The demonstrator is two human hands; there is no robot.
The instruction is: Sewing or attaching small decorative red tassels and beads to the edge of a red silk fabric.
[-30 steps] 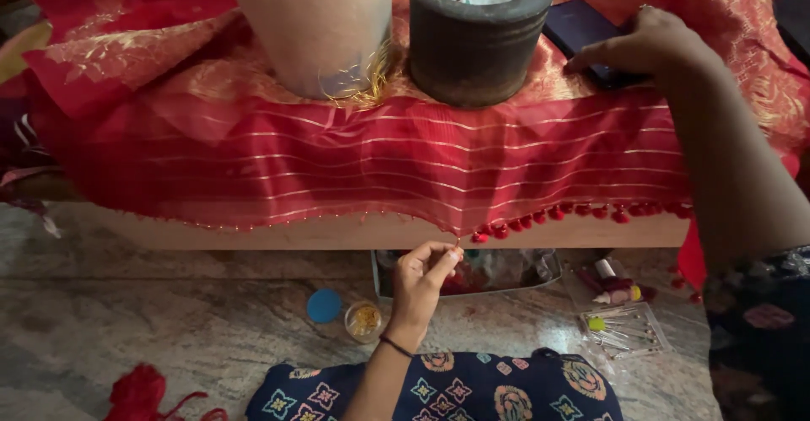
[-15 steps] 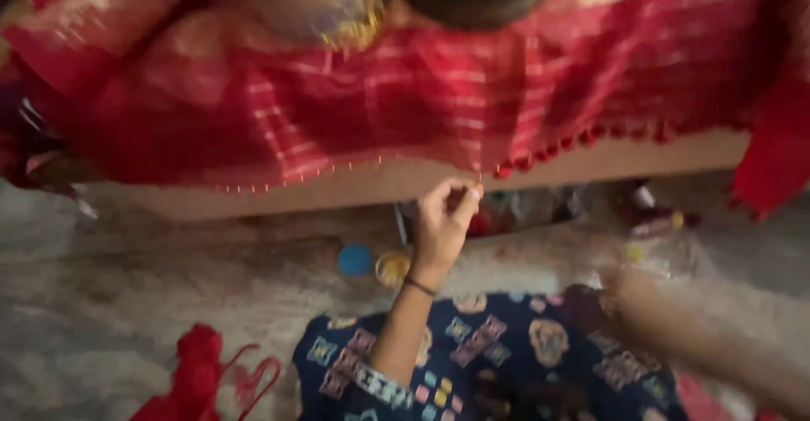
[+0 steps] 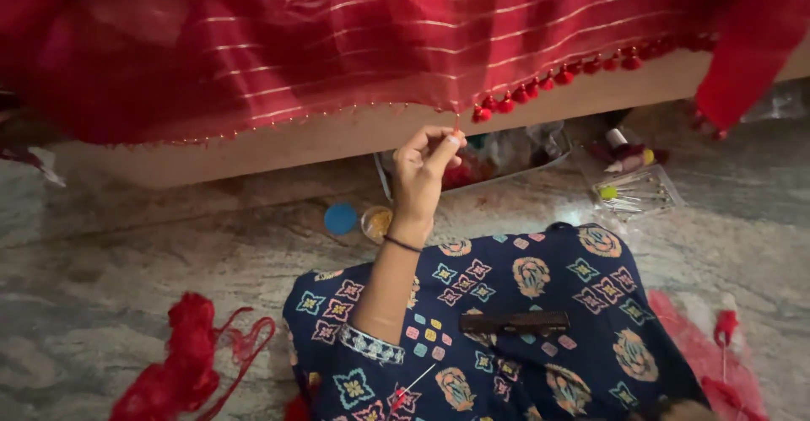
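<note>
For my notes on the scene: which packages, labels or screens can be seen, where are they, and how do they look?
Clear plastic packet: on the floor right of the raised left hand, flat, holding thin pins with coloured heads.
Small open jar: floor, below that hand, round, yellowish contents.
Blue lid: beside the jar, round.
No labels or screens visible.

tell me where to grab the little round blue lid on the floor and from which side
Take the blue lid by its rim, coming straight down from above. It lies flat on the marble floor, so only the top face and thin edge are on offer. Pinch across its left and near edges, since the open jar of beads sits close on its right. The left hand is nearest, though it is pinching at the red cloth's hem.
</note>
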